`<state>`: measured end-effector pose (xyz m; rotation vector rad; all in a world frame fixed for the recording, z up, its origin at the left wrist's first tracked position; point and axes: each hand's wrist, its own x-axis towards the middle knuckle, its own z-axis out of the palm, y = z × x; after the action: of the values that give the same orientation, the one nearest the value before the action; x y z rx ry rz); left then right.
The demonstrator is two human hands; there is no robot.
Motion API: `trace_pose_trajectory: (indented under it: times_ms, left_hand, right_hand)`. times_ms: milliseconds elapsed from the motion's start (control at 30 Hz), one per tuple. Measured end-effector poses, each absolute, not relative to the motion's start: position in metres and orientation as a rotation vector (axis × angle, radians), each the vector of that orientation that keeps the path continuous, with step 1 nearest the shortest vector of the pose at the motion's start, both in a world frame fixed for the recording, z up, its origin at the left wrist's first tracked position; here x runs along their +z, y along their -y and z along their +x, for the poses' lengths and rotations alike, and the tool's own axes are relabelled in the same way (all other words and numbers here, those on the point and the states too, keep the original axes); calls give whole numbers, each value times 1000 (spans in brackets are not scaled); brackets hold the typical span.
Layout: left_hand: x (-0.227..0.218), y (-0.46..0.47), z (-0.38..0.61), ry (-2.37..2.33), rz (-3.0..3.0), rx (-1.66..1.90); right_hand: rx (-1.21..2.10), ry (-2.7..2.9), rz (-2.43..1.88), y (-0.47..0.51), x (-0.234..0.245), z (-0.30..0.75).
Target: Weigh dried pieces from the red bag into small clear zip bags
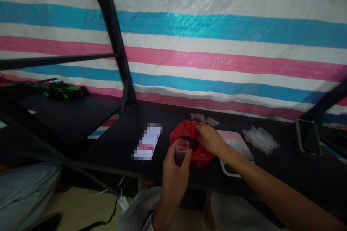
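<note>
My left hand (175,173) grips a small clear plastic cup (181,149), held upright just in front of a red plastic bag (187,131) on the black table (130,126). My right hand (208,139) reaches into the open top of the red bag, its fingers bent over dark contents inside; what the fingers pinch is hidden. Two small clear packets with dark contents (202,118) lie just behind the bag.
A white slip of paper (148,141) lies left of the bag. A white scale-like tray (235,144) sits right of it, then crumpled clear bags (260,139) and a phone (309,138). A green and black toy car (63,90) rests on the left shelf. A striped tarp hangs behind.
</note>
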<state>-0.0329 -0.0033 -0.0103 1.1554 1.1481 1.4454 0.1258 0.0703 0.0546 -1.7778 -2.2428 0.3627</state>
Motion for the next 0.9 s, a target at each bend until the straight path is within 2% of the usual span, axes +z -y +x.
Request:
trace_pose_trajectory:
  times_ms: [533,700,900]
  left_hand:
    - [-14,-14,-25,-1006,1007,1533]
    - [-12,-16,-30,-1001,1017,1527]
    - [-10,-12,-34,-1048,1166,1518]
  right_hand:
    - [1177,1873,-1497,-77,39,134]
    - [1262,1717,-1499,-69,43,145]
    - [1368,1430,-1463,-59,71,158]
